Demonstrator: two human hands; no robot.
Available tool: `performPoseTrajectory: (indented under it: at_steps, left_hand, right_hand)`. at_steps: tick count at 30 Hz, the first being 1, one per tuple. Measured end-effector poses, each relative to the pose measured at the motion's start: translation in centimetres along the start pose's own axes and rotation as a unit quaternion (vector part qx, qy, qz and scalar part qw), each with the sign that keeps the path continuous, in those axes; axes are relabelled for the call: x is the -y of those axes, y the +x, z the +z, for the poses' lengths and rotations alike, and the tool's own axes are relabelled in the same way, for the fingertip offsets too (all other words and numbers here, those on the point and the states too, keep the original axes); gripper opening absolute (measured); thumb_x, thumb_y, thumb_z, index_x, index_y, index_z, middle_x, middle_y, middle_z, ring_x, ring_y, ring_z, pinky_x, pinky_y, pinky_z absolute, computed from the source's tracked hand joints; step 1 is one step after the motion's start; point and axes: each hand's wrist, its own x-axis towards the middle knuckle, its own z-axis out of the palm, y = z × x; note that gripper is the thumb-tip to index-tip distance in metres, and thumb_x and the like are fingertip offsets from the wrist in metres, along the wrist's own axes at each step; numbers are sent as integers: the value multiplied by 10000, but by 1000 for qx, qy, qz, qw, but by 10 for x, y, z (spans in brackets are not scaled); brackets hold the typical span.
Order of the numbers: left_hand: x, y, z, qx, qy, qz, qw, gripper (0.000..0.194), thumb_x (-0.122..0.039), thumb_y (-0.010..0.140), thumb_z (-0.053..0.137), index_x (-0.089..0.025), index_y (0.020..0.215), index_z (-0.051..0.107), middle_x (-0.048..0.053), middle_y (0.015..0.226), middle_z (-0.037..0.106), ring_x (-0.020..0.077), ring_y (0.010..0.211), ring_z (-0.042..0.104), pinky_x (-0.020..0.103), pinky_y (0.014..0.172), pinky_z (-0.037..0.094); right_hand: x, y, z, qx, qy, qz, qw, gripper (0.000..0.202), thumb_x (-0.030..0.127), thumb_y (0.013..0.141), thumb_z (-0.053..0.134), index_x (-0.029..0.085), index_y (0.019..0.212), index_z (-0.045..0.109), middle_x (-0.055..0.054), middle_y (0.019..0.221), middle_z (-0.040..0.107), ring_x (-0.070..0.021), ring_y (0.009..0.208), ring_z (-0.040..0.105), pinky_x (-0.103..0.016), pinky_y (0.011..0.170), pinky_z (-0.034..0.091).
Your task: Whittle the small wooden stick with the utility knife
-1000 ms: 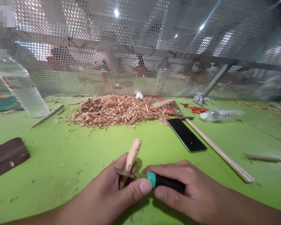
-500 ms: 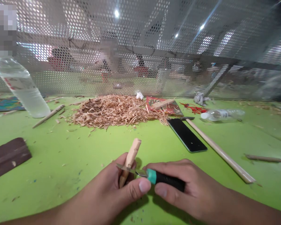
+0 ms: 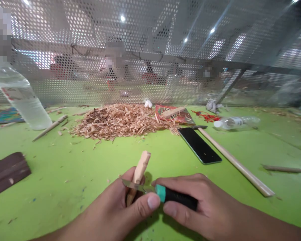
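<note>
The left hand is holding the stick on the near side of the pile, its fingers wrapping the lower part and the pale top end leaning toward the pile. The right hand is gripping the knife, also nearer than the pile, and the blade is crossing the stick low down.

Cutting well here is probably calling for short, shallow strokes, with the blade lying at a low angle and the left hand keeping the stick from twisting. The blade's tip is overlapping the left forefinger in view; I cannot tell whether they are touching, so that finger is likely needing care.

The left thumb is reaching along the near side of the blade, perhaps steadying it. The right fingers are closing firmly around the handle, and both forearms are angling inward, away from the pile's far side.
</note>
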Motion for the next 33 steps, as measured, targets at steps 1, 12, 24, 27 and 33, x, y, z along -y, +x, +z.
performPoseTrajectory:
  at_steps: [1,12,24,27,33]
  left_hand:
    - [0,0,0,-2,-3,1,1000,469,-646,907,777,-232,1061,620,9,988,574,233,1024,559,324,955,497]
    - [0,2,5,-17,-13,15,1000,346,-512,867,860,-252,1012,684,3,924,661,250,991,634,287,901,538]
    - [1,0,7,-83,23,0,996,377,-558,836,864,-252,1006,724,46,1060,727,287,1113,642,333,1080,509]
    - [1,0,11,-90,-12,1,996,462,-641,865,809,-238,1084,752,70,1142,741,298,1176,632,371,1114,500]
    - [10,-6,13,-98,-87,-92,987,515,-541,803,917,-270,1197,725,-25,832,644,178,762,584,251,692,537]
  right_hand:
    - [1,0,0,2,3,2,1000,306,448,1102,568,189,1061,725,-17,945,719,-170,808,625,-250,729,459]
    - [4,-2,2,-16,-30,7,999,317,472,1085,578,211,966,714,9,796,682,-154,687,602,-223,639,460]
    - [-7,-7,14,-109,-122,-54,985,303,424,1075,629,201,1210,783,-73,970,832,-231,815,786,-276,731,556]
    - [-8,-8,17,-124,-144,-58,980,338,441,1082,616,203,1273,761,-85,994,833,-250,835,795,-292,737,570]
    - [-11,-11,19,-115,-164,-40,979,313,436,1093,600,240,1303,726,-69,950,798,-238,779,775,-292,695,575]
